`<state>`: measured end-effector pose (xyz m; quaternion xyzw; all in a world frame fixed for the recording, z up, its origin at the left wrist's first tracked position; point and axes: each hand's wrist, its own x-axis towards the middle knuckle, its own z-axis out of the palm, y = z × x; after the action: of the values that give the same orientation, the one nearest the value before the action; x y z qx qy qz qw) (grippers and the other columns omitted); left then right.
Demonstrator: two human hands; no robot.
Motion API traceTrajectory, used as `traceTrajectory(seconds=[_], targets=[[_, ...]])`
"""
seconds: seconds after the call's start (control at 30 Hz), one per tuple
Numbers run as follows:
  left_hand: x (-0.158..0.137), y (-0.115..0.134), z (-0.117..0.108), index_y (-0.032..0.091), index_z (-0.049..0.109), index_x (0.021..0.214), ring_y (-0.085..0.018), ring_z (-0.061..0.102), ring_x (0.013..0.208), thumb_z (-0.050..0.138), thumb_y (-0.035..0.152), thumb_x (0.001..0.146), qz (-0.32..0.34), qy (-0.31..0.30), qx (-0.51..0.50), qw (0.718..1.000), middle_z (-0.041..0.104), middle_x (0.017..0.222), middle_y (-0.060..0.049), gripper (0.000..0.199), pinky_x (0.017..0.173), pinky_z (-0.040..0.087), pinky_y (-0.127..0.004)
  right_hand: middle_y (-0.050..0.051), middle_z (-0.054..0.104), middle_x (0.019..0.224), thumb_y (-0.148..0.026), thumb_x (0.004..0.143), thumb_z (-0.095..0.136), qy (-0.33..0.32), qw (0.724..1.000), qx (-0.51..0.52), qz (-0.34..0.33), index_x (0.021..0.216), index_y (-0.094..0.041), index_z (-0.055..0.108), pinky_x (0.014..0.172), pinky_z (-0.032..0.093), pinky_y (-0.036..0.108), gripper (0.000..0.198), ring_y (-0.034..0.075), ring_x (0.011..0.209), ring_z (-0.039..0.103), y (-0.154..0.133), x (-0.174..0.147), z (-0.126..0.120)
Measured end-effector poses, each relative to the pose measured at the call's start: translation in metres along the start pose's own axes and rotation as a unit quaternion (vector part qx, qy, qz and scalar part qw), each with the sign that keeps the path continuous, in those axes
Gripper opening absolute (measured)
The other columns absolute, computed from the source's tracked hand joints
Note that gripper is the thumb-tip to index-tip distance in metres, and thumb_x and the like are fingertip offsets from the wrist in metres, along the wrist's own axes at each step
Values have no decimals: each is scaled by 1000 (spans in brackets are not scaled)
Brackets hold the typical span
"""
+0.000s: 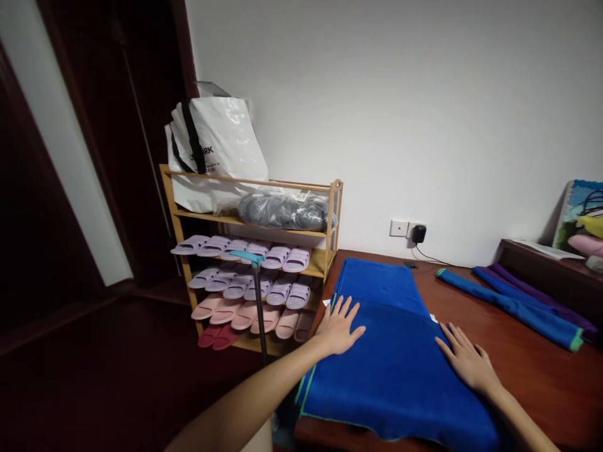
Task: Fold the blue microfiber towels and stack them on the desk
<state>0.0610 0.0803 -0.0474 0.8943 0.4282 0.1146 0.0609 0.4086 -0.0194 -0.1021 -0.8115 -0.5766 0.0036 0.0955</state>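
Note:
A blue towel [386, 370] with green edging lies folded in layers on the brown wooden table [527, 383]. Its near end reaches the table's front edge, and small white tags show at both sides. My left hand [340, 328] rests flat on the towel's left side, fingers spread. Along the right edge lies my right hand [468, 358], palm down with its fingers stretched out, partly over the cloth. Neither hand grips anything.
Rolled blue towels [509, 304] and a purple one [532, 295] lie at the right. A black charger [419, 234] is plugged into the wall. On the left, a wooden rack [335, 207] holds slippers [277, 257] and a white bag [226, 138]. A dark pole [259, 307] stands before it.

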Motion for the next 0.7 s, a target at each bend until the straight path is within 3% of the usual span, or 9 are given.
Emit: traceTrajectory(seconds=[0.3, 0.43, 0.6, 0.7], targets=[[-28, 14, -6, 24, 22, 148, -32, 1, 140, 22, 63, 91, 2, -2, -9, 1000, 10, 155, -5, 69, 109, 9, -57, -7, 14, 152, -67, 84, 15, -6, 1000, 12, -2, 146, -34, 17, 113, 15, 47, 70, 15, 141, 7, 6, -31, -1], [-43, 15, -14, 25, 28, 146, -32, 10, 140, 28, 61, 91, 14, 4, -13, 1000, 20, 153, -6, 65, 110, 13, -55, -10, 14, 151, -71, 83, 17, -17, 999, 46, -16, 144, -37, 20, 113, 16, 48, 70, 16, 140, 8, 25, -42, 2], [-25, 5, -28, 21, 53, 129, -26, 38, 130, 20, 52, 96, 13, 82, -10, 996, 51, 135, -9, 56, 110, 19, -47, -2, 33, 145, -73, 80, 25, 30, 998, 47, 5, 134, -32, 45, 108, 26, 51, 71, 24, 136, 26, 46, -24, -6], [-3, -2, -29, 19, 44, 136, -23, 29, 136, 21, 51, 96, 21, 94, -17, 995, 40, 144, -8, 56, 112, 18, -42, 1, 28, 148, -70, 82, 22, 65, 994, 78, -37, 140, -27, 36, 109, 28, 44, 74, 22, 136, 25, 36, -15, -15]])
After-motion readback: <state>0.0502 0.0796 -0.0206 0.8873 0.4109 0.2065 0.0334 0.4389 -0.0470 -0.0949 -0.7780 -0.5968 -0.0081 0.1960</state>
